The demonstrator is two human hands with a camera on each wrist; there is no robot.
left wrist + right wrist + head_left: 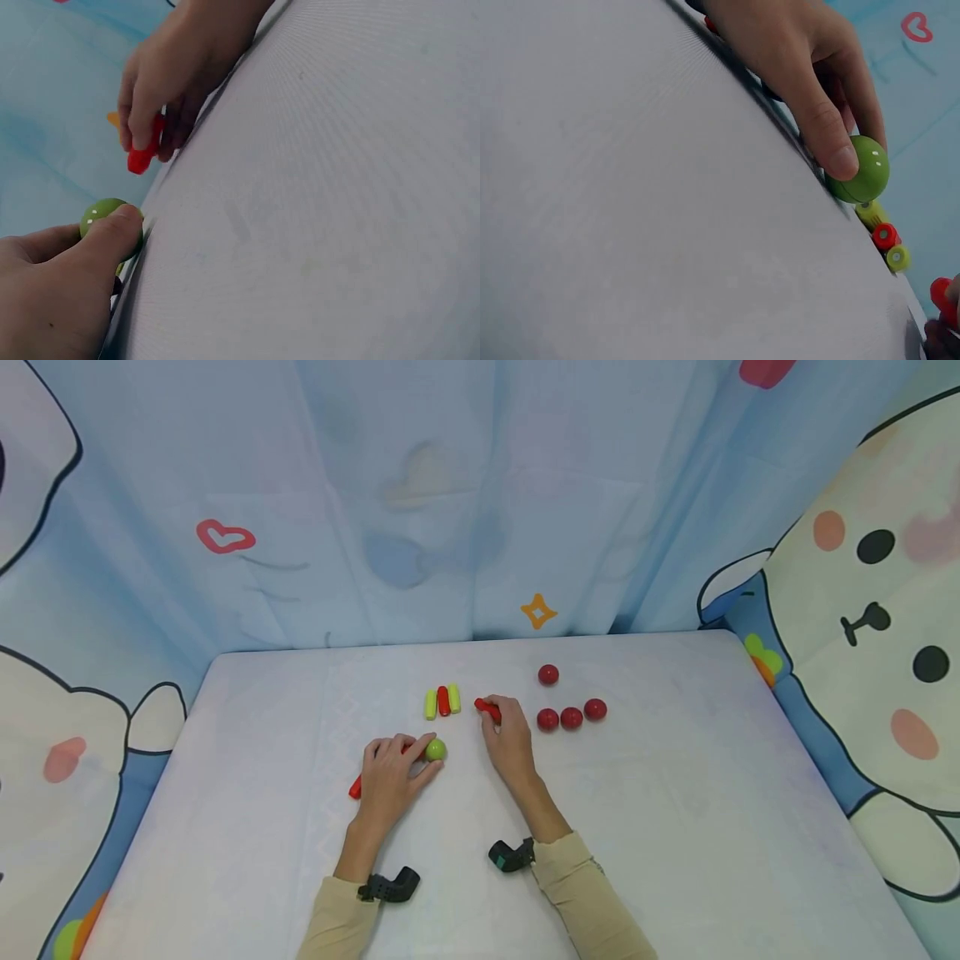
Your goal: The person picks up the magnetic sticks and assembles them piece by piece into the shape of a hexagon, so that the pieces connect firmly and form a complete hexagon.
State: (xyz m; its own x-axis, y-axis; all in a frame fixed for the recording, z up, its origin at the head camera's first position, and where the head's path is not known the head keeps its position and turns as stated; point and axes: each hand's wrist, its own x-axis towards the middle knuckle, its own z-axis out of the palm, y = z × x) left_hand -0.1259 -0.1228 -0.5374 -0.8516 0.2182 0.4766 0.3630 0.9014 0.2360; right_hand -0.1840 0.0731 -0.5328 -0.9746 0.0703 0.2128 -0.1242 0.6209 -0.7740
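With fingers closed, the left hand (386,778) pinches the green ball (436,750), the right hand (512,745) a red stick (488,709), both probably best held lightly and steadily.

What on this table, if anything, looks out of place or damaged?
Nothing looks spilled or damaged. The only slight oddity is one red ball, lying apart beyond three red balls set in a row.
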